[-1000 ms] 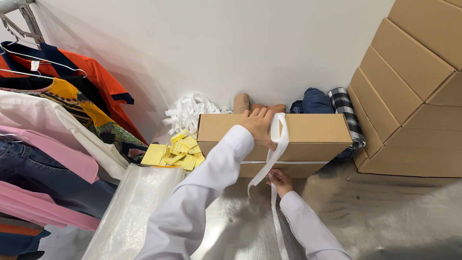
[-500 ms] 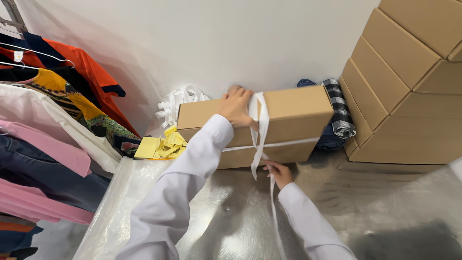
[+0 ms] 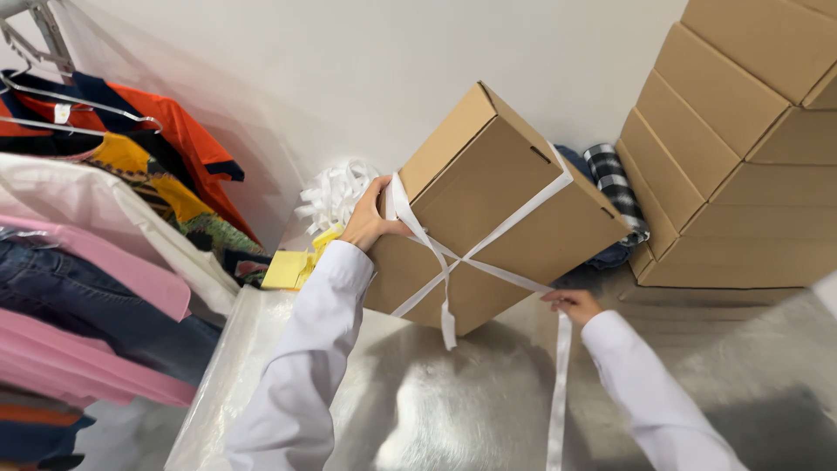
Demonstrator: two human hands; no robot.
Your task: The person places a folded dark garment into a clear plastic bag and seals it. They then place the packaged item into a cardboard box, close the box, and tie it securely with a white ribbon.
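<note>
The stiff, seemingly light box (image 3: pixel 488 209) is gripped at its corner by the left hand (image 3: pixel 370 218), while the limp strap (image 3: pixel 558 384) is pinched by the right hand (image 3: pixel 571 305).

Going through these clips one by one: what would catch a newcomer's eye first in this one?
A brown cardboard box tipped up on one corner at centre, crossed by white ribbon. The left hand grips its upper left edge, while the right hand holds a ribbon end below it. Bright clothes hang on the left, and stacked boxes rise on the right.
</note>
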